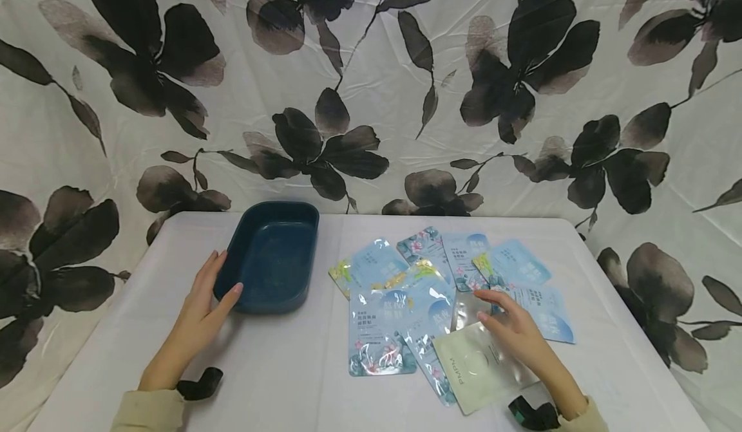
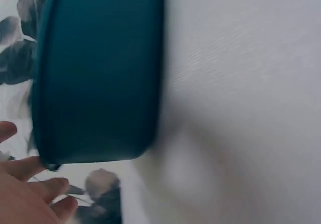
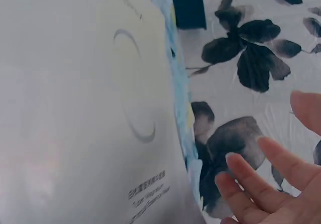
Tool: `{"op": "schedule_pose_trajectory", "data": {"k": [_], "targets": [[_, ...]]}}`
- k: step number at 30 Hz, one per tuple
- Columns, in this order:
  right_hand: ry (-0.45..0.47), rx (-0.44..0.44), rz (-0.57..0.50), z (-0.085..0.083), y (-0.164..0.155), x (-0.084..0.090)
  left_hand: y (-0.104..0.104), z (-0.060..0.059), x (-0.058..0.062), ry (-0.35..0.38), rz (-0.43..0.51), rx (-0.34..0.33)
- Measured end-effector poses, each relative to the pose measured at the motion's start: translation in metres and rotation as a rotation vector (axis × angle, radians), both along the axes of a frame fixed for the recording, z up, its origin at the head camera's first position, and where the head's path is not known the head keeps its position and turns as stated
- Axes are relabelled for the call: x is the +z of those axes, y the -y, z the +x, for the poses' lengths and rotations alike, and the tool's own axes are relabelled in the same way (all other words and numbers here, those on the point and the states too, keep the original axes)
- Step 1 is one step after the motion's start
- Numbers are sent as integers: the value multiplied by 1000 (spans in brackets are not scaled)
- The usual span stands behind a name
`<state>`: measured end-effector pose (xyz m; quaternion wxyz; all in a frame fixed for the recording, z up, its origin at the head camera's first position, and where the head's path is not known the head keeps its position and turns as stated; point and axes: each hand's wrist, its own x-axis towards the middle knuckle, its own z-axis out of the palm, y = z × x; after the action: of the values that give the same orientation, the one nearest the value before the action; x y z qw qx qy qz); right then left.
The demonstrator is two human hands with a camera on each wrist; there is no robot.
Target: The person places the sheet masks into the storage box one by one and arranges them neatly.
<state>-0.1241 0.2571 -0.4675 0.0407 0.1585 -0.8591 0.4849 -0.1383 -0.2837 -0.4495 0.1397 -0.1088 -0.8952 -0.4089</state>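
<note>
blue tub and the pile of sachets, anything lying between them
Nothing: in the head view bare white tablecloth separates the blue tub from the sachets.

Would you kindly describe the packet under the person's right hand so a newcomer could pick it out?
On the white table, right of the dark blue plastic tub, lies a spread of glossy sachets. At its near edge, under the right hand, is the pale cream sachet. It alone is plain cream with a thin circle; its neighbours are light blue with flowers.
</note>
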Motion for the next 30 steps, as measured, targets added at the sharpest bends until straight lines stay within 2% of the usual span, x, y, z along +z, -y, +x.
{"op": "schedule_pose_trajectory", "data": {"k": [4, 8, 13, 18, 25, 30], "targets": [[25, 57, 17, 6, -6, -4, 1, -4, -13, -2, 65, -35], [62, 134, 24, 12, -9, -9, 3, -5, -24, -1, 88, -35], [8, 182, 82, 14, -12, -13, 5, -7, -36, -16, 100, -23], [-54, 189, 172, 16, -13, -12, 4, -9, -44, -53, 150, 3], [-101, 138, 274, 18, -12, -13, 3, -8, -50, -42, 195, 39], [-120, 125, 287, 16, -12, -17, 3, -8, -50, -111, 196, 26]]}}
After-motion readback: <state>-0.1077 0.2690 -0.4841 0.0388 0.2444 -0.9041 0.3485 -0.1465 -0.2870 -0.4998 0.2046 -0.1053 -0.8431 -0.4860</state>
